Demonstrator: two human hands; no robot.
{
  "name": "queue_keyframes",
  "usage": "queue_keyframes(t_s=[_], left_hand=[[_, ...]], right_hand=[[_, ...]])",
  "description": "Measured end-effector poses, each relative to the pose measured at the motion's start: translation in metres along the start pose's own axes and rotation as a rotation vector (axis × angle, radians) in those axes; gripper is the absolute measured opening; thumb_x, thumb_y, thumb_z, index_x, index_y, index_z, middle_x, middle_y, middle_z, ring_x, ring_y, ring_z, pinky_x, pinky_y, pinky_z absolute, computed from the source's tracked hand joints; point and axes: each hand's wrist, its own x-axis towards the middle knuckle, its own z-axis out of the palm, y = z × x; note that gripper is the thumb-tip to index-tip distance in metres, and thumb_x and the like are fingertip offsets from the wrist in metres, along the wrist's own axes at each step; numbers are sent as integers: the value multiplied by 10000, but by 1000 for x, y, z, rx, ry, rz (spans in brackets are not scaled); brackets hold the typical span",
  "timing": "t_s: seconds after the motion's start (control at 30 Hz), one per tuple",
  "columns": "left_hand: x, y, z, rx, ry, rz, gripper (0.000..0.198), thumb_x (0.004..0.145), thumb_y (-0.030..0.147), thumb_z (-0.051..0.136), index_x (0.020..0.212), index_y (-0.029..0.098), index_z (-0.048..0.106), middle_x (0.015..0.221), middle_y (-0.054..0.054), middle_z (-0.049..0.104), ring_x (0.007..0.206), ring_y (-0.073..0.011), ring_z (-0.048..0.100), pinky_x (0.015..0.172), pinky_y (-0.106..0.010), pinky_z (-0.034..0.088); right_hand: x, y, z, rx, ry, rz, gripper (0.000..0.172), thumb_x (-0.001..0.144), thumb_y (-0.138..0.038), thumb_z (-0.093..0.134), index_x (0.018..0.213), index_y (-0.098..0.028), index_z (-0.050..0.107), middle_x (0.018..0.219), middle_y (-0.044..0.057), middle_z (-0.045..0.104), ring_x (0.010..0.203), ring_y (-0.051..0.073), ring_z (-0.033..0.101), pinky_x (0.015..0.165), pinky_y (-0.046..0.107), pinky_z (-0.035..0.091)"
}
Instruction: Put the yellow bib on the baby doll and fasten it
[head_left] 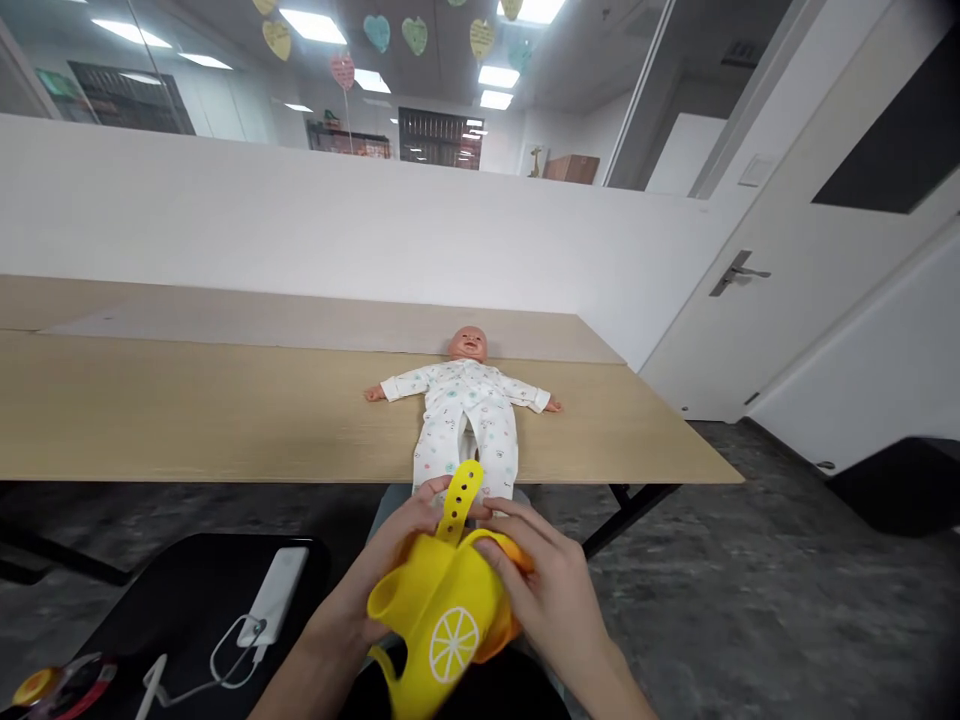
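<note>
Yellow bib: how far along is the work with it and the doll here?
Done: the doll lies face up on the table, dressed in a printed sleepsuit. In hand: the left hand and right hand both grip the yellow bib short of the table edge, its holed strap sticking up unfastened. Left: the bib is not on the doll yet; its neck looks bare.

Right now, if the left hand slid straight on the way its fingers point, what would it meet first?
The left hand grips the yellow bib, fingers aimed forward beside its strap. Past that, the first thing is probably the doll's legs at the table edge, though depth is hard to judge.
</note>
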Motion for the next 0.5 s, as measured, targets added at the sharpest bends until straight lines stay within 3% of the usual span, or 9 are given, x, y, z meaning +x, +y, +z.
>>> queue_keyframes(t_s=[0.07, 0.13, 0.27, 0.33, 0.4, 0.5], left_hand=[[1, -9, -10, -50, 3, 22, 471, 876, 408, 570, 1303, 219, 512, 1252, -107, 647, 1137, -265, 619, 982, -383, 462], [0, -15, -22, -5, -12, 28, 526, 892, 495, 547, 1340, 220, 509, 1287, -112, 628, 1196, -265, 580, 1045, -397, 412], [-7, -16, -40, 443, -174, 15, 584, 780, 437, 734, 1293, 192, 602, 1285, -112, 631, 1240, -281, 532, 1090, -382, 357], [-11, -16, -43, 613, -201, -23, 621, 692, 358, 821, 1262, 213, 620, 1238, -80, 655, 1162, -277, 576, 987, -353, 438], [-14, -18, -47, 648, -200, -110, 490, 705, 386, 806, 1129, 177, 675, 1054, -62, 708, 951, -241, 646, 789, -294, 491], [-18, -21, -54, 599, -163, -111, 351, 788, 451, 718, 865, 110, 690, 784, -43, 679, 683, -157, 603, 602, -225, 418]], right_hand=[[-7, 7, -4, 94, 103, 99, 182, 924, -296, 548, 921, -187, 694, 1071, 65, 672, 983, 185, 641, 880, 271, 506], [-12, 11, -10, 196, 194, 248, 222, 904, -357, 584, 864, -166, 688, 925, 56, 673, 846, 174, 632, 744, 233, 501], [-22, 12, -10, 558, 204, 483, 324, 854, -452, 639, 782, -137, 665, 708, 29, 597, 616, 125, 513, 537, 207, 412], [-30, 12, -7, 725, 179, 525, 307, 853, -452, 644, 837, -149, 687, 738, 37, 619, 645, 137, 533, 562, 213, 435], [-39, 13, -7, 768, 120, 548, 300, 848, -444, 654, 981, -180, 709, 905, 68, 675, 789, 185, 604, 661, 240, 495], [-50, 17, -19, 765, -44, 550, 444, 817, -471, 689, 1200, -249, 665, 1267, 90, 614, 1135, 250, 584, 940, 318, 490]])
